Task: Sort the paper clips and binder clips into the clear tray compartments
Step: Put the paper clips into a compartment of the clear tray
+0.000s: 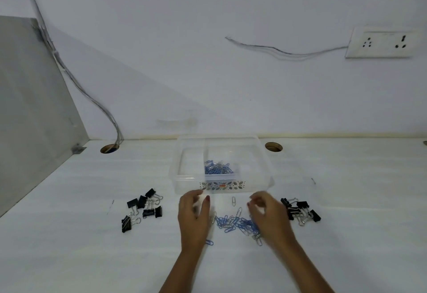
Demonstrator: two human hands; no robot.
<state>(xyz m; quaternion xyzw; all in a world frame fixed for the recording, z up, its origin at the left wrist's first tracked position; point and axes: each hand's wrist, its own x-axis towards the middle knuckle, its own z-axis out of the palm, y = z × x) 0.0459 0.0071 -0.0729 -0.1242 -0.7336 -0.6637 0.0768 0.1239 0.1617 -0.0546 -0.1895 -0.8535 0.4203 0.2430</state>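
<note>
Left hand [194, 214] and right hand [270, 216], fingers [258, 198] curled, grip unclear, flank loose paper clips [231, 222]; clear tray [175, 178] holds more.

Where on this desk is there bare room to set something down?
Bare desk lies left of the left binder clips, right of the right binder clips, and at both near corners. The left compartment of the clear tray looks empty. It is crowded in front of the tray, where the left hand and right hand hover over the loose paper clips.
</note>
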